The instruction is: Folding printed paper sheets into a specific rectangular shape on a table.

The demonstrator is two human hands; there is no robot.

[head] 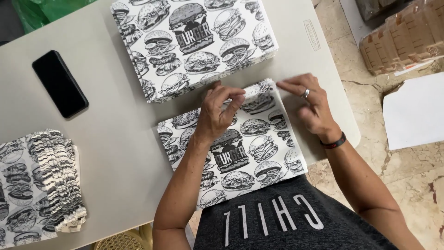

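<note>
- The left hand (217, 113) rests on the far part of a flat white paper bag printed with black burger drawings (240, 148). Its grip is narrow, fingertips pinched on the paper near the bag's top edge.
- The right hand (311, 107), with a ring on one finger and a dark band at the wrist, hovers over the bag's far right corner. Its fingers are bent and loosely apart, and I cannot tell whether they touch the paper.
- That bag lies on the pale grey worktop (120, 139) right in front of the person, its near edge overhanging the worktop's edge toward the dark shirt.
- As I judge it, the step is working the bag's top edge. It would go best with the left fingertips pinning the paper flat while the right hand runs along the corner, so the crease stays straight and the bag does not slide.
- Just beyond it lies a neat stack of like printed bags (194, 46), flat and close to the one in hand but not clearly touching.
- At the near left sits a fanned pile of printed paper pieces (41, 185), edges staggered.
- A black phone (60, 83) lies face up at the far left, well apart.
- All the bags lie flat; whether anything is inside cannot be seen.
- A clear plastic pack of brown cardboard pieces (402, 37) lies on the marble floor to the right.
</note>
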